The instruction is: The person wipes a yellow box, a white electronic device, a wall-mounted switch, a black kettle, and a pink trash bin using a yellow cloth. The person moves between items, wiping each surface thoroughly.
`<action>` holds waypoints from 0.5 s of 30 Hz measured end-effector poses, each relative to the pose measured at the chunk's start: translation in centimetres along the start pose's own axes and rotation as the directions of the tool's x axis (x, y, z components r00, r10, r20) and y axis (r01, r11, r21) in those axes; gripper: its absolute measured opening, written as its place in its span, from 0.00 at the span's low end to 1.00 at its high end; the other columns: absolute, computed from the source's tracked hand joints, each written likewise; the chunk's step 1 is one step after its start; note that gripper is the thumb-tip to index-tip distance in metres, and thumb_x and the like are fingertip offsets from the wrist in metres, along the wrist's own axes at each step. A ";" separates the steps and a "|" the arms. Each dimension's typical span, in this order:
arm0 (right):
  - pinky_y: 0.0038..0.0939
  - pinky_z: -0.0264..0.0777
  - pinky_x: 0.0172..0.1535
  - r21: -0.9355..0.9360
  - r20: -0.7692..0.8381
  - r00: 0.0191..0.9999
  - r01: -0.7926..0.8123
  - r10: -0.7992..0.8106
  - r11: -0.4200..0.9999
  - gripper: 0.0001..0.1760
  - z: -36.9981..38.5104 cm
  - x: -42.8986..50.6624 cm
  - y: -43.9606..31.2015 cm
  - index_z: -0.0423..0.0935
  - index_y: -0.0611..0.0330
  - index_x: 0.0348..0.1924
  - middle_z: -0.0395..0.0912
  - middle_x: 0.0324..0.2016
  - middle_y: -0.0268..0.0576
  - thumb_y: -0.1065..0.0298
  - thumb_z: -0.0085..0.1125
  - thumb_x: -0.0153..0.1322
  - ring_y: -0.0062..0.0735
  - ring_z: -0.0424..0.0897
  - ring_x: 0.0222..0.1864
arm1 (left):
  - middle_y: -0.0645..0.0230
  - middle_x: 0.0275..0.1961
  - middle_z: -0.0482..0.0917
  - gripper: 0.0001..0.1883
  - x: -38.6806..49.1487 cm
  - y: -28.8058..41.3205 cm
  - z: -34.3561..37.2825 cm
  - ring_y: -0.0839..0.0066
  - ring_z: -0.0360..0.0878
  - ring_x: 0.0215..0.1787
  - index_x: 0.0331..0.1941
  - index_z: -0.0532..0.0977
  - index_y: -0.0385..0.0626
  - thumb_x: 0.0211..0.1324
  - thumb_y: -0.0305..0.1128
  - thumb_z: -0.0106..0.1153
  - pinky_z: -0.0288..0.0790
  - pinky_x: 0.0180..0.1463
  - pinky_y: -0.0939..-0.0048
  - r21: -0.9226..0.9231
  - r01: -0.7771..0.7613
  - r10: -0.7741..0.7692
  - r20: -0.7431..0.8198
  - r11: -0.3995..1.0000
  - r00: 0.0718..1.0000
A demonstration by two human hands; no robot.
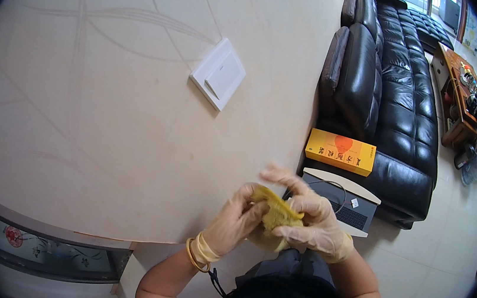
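Note:
A yellow-green cloth (277, 216) is held between my two hands, close to the wall and in front of my body. My left hand (234, 220), in a thin translucent glove with a yellow bangle at the wrist, pinches its left side. My right hand (319, 221), gloved the same way, grips the cloth's right side between thumb and fingers; some of its fingertips are raised and blurred. Up and to the left of my hands, a white wall switch (220, 75) is mounted on the cream wall (124, 135), which bears faint curved lines and small stains.
A black leather sofa (405, 98) runs along the right, with a yellow-orange box (340, 152) on its near end. Beside that end stands a grey appliance with pale panels (339, 201). Farther right is a wooden table (464, 96) with objects on it. A dark-framed decorated panel (51, 251) lies lower left.

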State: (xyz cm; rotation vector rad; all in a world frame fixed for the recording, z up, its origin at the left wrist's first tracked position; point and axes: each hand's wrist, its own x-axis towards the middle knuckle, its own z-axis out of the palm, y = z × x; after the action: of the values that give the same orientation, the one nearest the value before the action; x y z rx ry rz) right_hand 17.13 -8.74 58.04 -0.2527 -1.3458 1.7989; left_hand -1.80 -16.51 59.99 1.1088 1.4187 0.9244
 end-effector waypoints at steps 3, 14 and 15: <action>0.31 0.61 0.70 0.453 -0.038 0.944 -0.277 0.328 0.847 0.17 0.7 0.9 0.1 0.83 0.58 0.47 0.74 0.65 0.44 0.67 0.76 0.66 0.28 0.76 0.59 | 0.64 0.47 0.80 0.22 -2.8 1.1 0.5 0.76 0.79 0.42 0.65 0.67 0.38 0.71 0.29 0.56 0.75 0.50 0.71 0.245 -0.264 0.302 -0.133 0.933 0.944; 0.30 0.70 0.53 -0.583 -0.120 0.789 0.436 -0.603 0.686 0.16 2.3 14.0 3.0 0.77 0.66 0.51 0.72 0.50 0.53 0.87 0.55 0.70 0.43 0.76 0.50 | 0.58 0.42 0.77 0.10 -12.0 2.6 -9.5 0.59 0.79 0.48 0.40 0.73 0.44 0.59 0.27 0.42 0.47 0.81 0.37 0.927 0.216 0.928 0.241 -0.307 0.284; 0.31 0.71 0.53 -0.596 -0.113 0.736 0.487 -0.667 0.638 0.17 2.8 15.1 4.1 0.77 0.66 0.50 0.73 0.50 0.53 0.87 0.56 0.70 0.45 0.77 0.49 | 0.58 0.43 0.77 0.11 -12.0 2.7 -9.6 0.59 0.78 0.50 0.42 0.74 0.43 0.58 0.26 0.43 0.49 0.80 0.39 0.917 0.237 0.924 0.247 -0.320 0.292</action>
State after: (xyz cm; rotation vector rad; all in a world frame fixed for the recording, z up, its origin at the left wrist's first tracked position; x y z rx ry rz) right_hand 4.09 0.06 60.39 -0.3394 -1.4414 0.7598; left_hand -10.83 -27.06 67.17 3.1992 2.6516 0.8120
